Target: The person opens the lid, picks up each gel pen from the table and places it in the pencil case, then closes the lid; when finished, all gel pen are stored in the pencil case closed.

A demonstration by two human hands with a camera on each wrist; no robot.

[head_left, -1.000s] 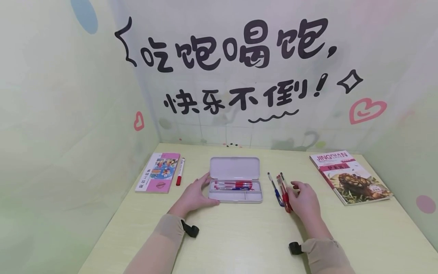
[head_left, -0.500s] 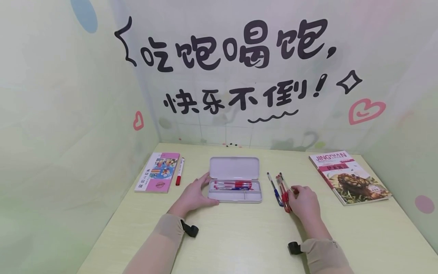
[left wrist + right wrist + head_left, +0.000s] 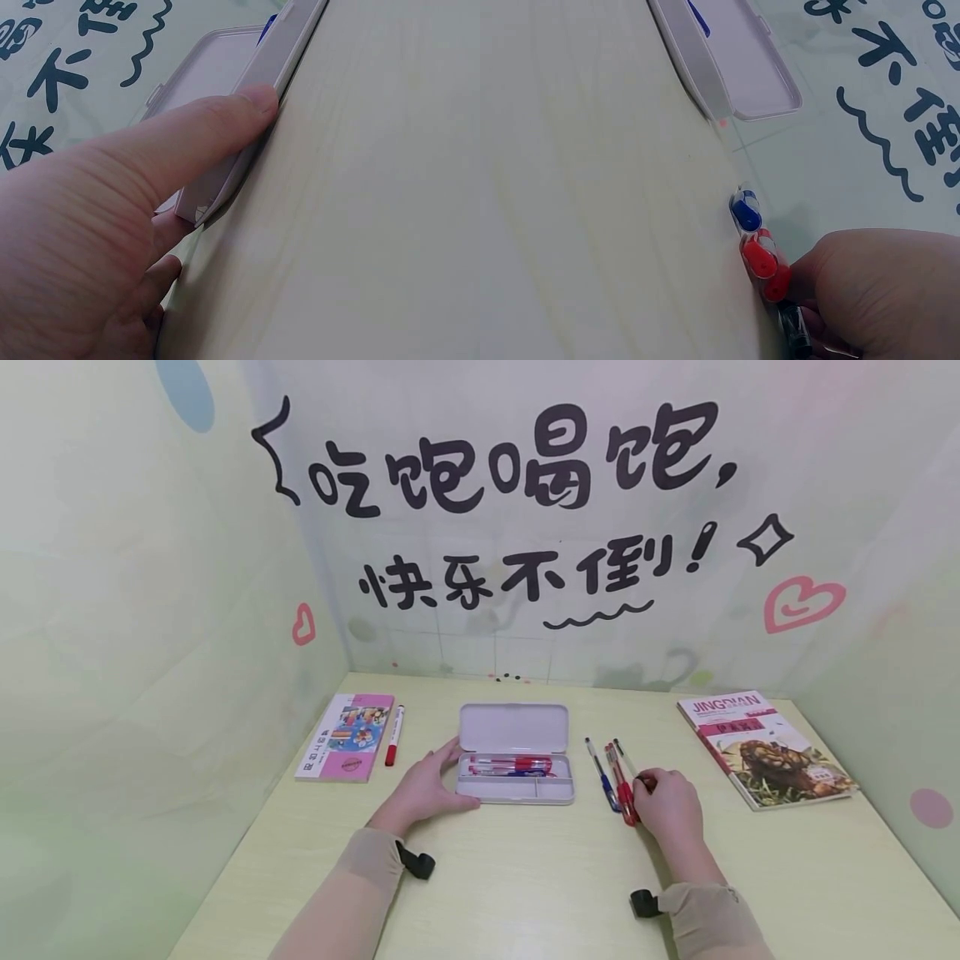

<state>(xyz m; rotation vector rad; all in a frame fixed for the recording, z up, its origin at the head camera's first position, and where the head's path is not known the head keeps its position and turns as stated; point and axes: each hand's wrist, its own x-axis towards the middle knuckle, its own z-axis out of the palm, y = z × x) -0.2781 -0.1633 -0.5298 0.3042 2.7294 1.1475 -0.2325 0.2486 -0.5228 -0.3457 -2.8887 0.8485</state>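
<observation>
The hinged pencil case (image 3: 517, 800) stands with its lid raised, red and blue gel pens (image 3: 525, 763) in its rear compartment. At its left end my left hand (image 3: 426, 789) grips it; in the left wrist view the thumb (image 3: 217, 124) lies along the front wall and the fingers are at the end. Right of the case, a blue pen (image 3: 602, 774) and two red pens (image 3: 624, 793) lie side by side on the table. My right hand (image 3: 670, 806) pinches a black pen (image 3: 795, 334) beside the red ones. Its fingertips are partly hidden in the right wrist view.
A pink-edged book (image 3: 347, 739) and a red-and-white marker (image 3: 395, 735) lie on the left of the table (image 3: 510, 877). At the right is a magazine (image 3: 765, 747). A printed backdrop (image 3: 465, 652) rises behind the table's far edge.
My right fingers have curled in on the black pen, and its tip end now stands apart from the red pens, toward the right. The left hand and the case have stayed put.
</observation>
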